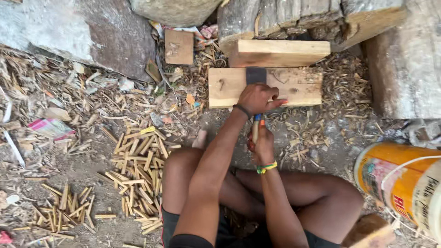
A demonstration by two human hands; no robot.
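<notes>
left hand (258, 98) fingers press one dark blade (256, 75) onto one plank (294, 87); right hand (262, 144) fingers clasp one handle (255, 128); two stick piles (138, 165).

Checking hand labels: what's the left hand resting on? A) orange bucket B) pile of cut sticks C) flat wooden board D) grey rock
C: the left hand presses on the flat wooden board, beside the dark blade; the right hand grips the handle below.

Soft even daylight, faint shadows, sharp centre, slight edge distortion
</notes>
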